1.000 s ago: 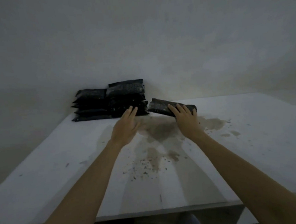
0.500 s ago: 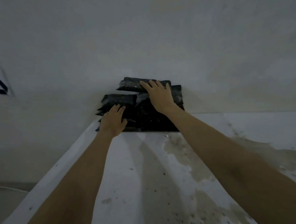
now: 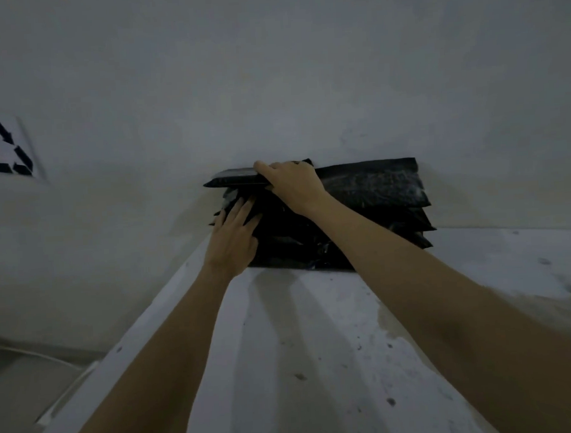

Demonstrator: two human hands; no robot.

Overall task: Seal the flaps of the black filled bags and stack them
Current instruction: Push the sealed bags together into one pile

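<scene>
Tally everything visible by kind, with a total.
Hands: 2, left hand, right hand
Held bag: 1
Bag pile: 1, single bags too dark to count
Table: 1
Recycling sign: 1
Total: 6

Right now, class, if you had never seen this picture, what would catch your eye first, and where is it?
First, the stack of black bags at the table's far edge, against the wall. The right hand grips the top bag at the stack's upper left, while the left hand lies flat against the stack's left side. A recycling symbol marks the wall at far left.
</scene>
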